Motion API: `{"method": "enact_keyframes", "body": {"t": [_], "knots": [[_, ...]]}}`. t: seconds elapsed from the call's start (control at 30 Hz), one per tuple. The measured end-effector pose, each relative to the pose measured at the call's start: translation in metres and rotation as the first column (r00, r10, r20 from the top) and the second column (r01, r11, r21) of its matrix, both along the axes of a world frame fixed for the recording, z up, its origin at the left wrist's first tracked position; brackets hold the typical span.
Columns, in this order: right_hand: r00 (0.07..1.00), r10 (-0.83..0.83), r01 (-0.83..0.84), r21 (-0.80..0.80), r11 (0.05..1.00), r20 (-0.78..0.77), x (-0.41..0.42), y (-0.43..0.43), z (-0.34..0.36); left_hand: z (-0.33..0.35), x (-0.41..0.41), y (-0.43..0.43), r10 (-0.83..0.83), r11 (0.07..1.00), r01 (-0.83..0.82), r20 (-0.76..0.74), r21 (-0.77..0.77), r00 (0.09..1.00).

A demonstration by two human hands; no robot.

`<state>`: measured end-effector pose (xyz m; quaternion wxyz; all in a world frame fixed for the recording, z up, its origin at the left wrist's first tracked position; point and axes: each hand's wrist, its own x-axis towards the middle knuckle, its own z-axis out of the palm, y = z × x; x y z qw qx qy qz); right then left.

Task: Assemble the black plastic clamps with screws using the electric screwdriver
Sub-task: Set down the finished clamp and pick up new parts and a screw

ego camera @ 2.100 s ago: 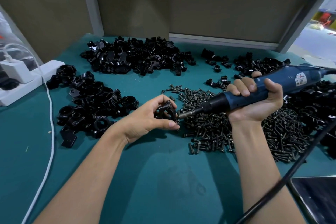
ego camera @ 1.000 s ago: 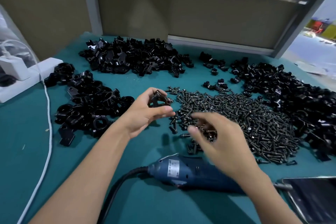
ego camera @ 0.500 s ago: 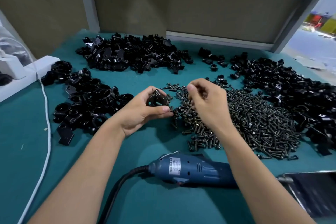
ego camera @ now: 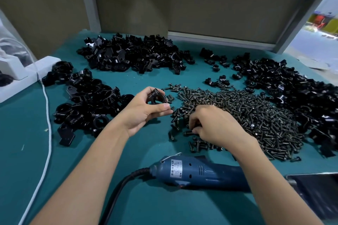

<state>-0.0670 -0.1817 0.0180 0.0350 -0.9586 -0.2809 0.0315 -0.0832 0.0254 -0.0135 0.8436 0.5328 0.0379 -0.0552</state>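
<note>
left hand grips ring-shaped black plastic clamp | right hand curled into metal screws, seemingly pinching one

2.1 s ago the right grip held the electric screwdriver with its bit against the clamp in the left grip. The tool now lies on the counter, under the right forearm. 0.5 s ago the right grip was raised just beside the clamp; it has dropped onto the near edge of the screw pile, fingers curled among the screws.
</note>
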Motion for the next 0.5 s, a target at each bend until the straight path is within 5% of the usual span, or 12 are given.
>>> {"method": "enact_keyframes", "body": {"t": [0.17, 0.5], "knots": [[0.991, 0.112, -0.108, -0.050, 0.993, 0.070, 0.002, -0.002, -0.004, 0.002, -0.003, -0.002, -0.022, 1.000, 0.022, -0.002, 0.018, 1.000], [0.997, 0.071, -0.066, 0.499, 0.864, 0.010, 0.014, 0.009, 0.001, 0.005, -0.007, -0.006, -0.118, 0.992, 0.117, 0.022, 0.038, 0.993]]}}
